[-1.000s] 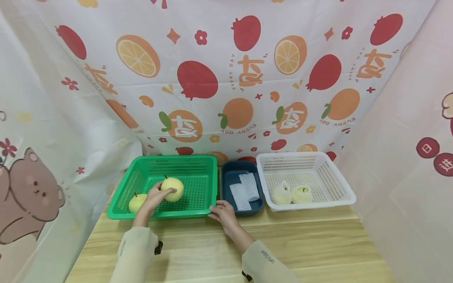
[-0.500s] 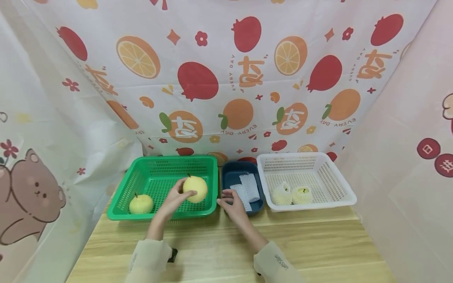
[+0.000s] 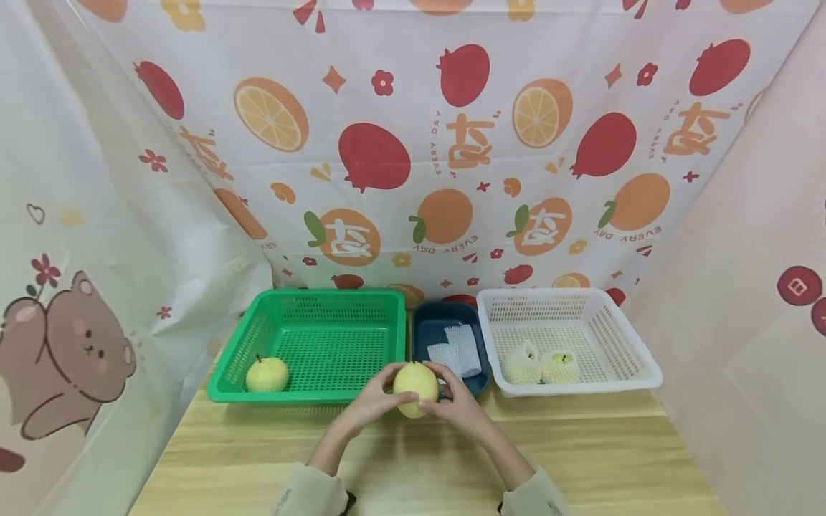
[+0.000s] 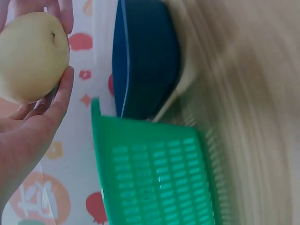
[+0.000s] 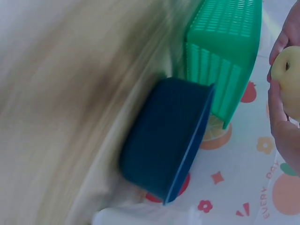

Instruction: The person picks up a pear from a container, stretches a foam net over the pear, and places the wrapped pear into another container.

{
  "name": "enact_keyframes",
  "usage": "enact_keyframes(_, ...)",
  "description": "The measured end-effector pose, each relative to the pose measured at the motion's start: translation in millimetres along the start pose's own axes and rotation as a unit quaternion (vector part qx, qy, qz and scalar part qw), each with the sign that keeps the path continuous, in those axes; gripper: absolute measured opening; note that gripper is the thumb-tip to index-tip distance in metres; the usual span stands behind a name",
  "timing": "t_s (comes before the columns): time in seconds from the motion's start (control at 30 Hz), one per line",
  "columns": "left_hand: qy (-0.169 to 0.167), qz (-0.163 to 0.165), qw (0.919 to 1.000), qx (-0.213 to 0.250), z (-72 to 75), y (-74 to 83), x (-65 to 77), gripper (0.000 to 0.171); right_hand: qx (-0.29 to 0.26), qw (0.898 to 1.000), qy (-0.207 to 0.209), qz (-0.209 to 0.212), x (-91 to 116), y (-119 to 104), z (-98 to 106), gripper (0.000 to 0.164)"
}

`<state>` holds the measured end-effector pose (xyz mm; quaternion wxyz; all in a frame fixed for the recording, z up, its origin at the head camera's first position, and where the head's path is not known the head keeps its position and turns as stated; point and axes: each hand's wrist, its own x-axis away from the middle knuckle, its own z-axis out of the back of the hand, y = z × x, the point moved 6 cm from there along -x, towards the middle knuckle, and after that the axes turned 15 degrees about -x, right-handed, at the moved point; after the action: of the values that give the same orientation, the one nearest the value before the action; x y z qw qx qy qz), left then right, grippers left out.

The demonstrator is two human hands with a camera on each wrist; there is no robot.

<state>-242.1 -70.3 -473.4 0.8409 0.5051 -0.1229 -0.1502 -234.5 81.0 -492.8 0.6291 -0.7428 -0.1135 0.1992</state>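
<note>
A yellow pear [image 3: 416,383] is held up between both hands, in front of the gap between the green basket [image 3: 316,396] and the dark blue tray [image 3: 422,315]. My left hand [image 3: 374,401] grips its left side, thumb across the front. From the right, my right hand [image 3: 461,408] holds it with thumb and fingers. The left wrist view shows the pear [image 4: 33,58] with its stem dent toward the camera. Another pear [image 3: 267,375] lies in the green basket's front left corner. White foam net sleeves [image 3: 463,350] lie in the blue tray, partly hidden by the right hand.
At the right stands a white basket [image 3: 571,388] with two pears in foam nets [image 3: 523,365]. All containers line the back of a wooden table [image 3: 600,451], against a fruit-print cloth [image 3: 439,272].
My left hand has carried the pear out of the green basket to the right and nearer. The right hand has left the basket's rim and now holds the pear too. The view has shifted slightly.
</note>
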Motion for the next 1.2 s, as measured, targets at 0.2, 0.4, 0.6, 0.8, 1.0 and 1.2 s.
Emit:
enact_keyframes(0.2, -0.050, -0.025, 0.9984, 0.006, -15.5, 10.4, 10.6, 0.063, -0.030, 0.999, 0.014, -0.042, 16, 11, 12, 0.064)
enact_keyframes(0.4, -0.087, -0.034, 0.9949, 0.038, -31.5, -14.1, 8.1, 0.067, -0.075, 0.995, 0.009, -0.062, 25, 21, 24, 0.062)
enact_keyframes(0.6, -0.124, -0.035, 0.9864, 0.101, -45.1, -28.8, 4.2, 0.066, -0.082, 0.993, -0.011, -0.085, 28, 34, 32, 0.064)
enact_keyframes(0.8, -0.104, -0.036, 0.9906, 0.082, -57.0, -36.6, 2.1, 0.069, -0.081, 0.989, -0.047, -0.112, 32, 43, 37, 0.065)
enact_keyframes(1.0, -0.094, -0.049, 0.9942, 0.016, -74.6, -44.4, -1.8, 0.073, -0.012, 0.989, -0.081, -0.121, 38, 51, 42, 0.068)
enact_keyframes(1.2, -0.092, -0.071, 0.9921, -0.047, -89.3, -48.3, -5.4, 0.071, 0.007, 0.986, -0.116, -0.120, 42, 60, 48, 0.066)
